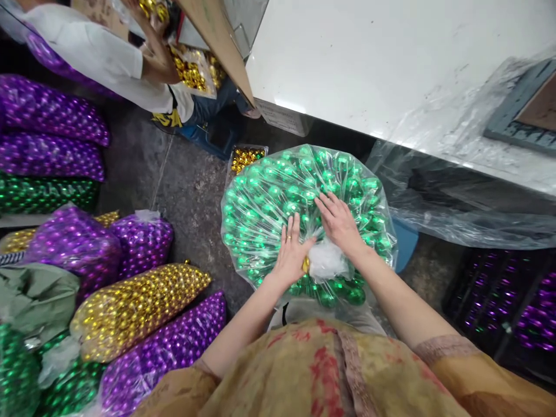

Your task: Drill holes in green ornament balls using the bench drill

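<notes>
A large clear plastic bag (260,200) full of shiny green balls stands right in front of me. Its gathered neck ends in a bunched white tuft (329,260), with a small yellow tie (306,264) beside it. My left hand (292,252) lies on the bag's top left of the tuft, fingers stretched out, a ring on one finger. Just above and right of the tuft, my right hand (339,223) rests on the plastic with its fingers extended. Neither hand grips anything; both touch the bag.
Filled bags of purple (165,353), gold (139,310) and green (47,194) balls lie on the floor at left. A white table (391,63) stands ahead. A co-worker (99,52) sits at upper left by a cardboard box. A tray of gold balls (245,159) is behind my bag.
</notes>
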Tool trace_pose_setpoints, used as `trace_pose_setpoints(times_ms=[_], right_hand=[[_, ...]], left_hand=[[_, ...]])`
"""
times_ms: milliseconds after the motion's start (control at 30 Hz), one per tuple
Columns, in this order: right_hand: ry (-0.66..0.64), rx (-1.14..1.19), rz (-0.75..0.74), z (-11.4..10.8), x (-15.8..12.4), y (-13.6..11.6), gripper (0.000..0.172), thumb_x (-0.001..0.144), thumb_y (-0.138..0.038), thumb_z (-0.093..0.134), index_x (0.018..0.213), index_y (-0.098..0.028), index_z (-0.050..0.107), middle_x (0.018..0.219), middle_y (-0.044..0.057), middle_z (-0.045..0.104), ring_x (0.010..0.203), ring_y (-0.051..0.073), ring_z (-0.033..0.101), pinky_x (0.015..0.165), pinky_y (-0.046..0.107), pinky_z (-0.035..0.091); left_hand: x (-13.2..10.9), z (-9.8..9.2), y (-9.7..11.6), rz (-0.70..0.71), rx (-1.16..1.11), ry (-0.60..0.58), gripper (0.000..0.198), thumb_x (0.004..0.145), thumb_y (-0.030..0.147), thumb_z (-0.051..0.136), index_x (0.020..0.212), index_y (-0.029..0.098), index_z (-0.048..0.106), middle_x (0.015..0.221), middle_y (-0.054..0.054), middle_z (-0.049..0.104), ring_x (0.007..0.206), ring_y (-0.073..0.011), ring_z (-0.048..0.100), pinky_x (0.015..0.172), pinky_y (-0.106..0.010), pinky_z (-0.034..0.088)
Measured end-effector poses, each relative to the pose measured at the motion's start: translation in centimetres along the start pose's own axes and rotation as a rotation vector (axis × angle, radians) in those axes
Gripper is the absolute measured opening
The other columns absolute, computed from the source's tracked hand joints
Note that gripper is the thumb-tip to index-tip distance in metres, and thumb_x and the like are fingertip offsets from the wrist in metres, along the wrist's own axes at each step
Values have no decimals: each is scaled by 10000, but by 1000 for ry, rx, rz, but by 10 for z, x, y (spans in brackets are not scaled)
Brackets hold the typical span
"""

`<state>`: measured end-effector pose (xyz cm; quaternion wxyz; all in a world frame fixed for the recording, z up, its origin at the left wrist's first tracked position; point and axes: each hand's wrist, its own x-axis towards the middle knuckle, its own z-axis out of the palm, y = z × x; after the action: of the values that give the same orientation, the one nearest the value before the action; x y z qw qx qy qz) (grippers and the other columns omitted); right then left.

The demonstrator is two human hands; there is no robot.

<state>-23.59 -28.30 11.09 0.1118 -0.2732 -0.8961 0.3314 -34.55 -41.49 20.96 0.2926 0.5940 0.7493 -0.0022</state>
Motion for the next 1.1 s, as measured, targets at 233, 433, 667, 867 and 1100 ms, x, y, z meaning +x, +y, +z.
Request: trace_pose_setpoints(times_ms=[233, 433, 667, 867, 1100], right_hand=[[-12, -38, -9, 9, -10, 2, 576, 963, -189, 356, 1527, -181, 240, 1524, 95, 413, 1487, 264, 232, 1135, 497, 327], [-57, -69, 17, 8, -8, -2, 573, 963, -190, 340, 1526, -151, 239, 1535, 109, 391, 1483, 276, 237, 1137, 501, 314], [-70, -91, 17, 9, -8, -4, 589, 955, -175, 335, 1531, -144, 216, 1540, 126, 377, 1488, 282, 221, 1137, 518, 302], [-79, -103, 26, 10, -14, -6, 579, 956, -172, 329, 1526, -136, 231, 1550, 122, 361, 1495, 278, 199, 1155, 516, 284], [-56, -78, 27, 13, -18, -6, 594, 957, -186, 330, 1535, -148, 202, 1538, 133, 378, 1498, 277, 191, 1155, 536, 282]], left_hand=[[-1, 9, -4, 5, 9, -84, 674, 655, 37, 669, 1293, 201, 527, 1628, -130, -115, 1483, -406, -113, 1166, -637, 141], [0, 17, -8, -5, -14, -74, 634, 686, 96, 694, 1290, 196, 530, 1631, -132, -94, 1490, -397, -90, 1174, -638, 126], [-1, 26, -13, 0, -15, -74, 642, 725, 177, 720, 1327, 194, 499, 1627, -133, -123, 1490, -398, -86, 1181, -630, 110], [-4, 31, -15, 10, -31, -87, 661, 723, 193, 725, 1339, 189, 486, 1619, -139, -162, 1491, -404, -69, 1185, -619, 104], [-7, 34, -13, 3, -44, -86, 641, 739, 189, 700, 1341, 195, 478, 1623, -136, -147, 1495, -385, -73, 1180, -632, 118]])
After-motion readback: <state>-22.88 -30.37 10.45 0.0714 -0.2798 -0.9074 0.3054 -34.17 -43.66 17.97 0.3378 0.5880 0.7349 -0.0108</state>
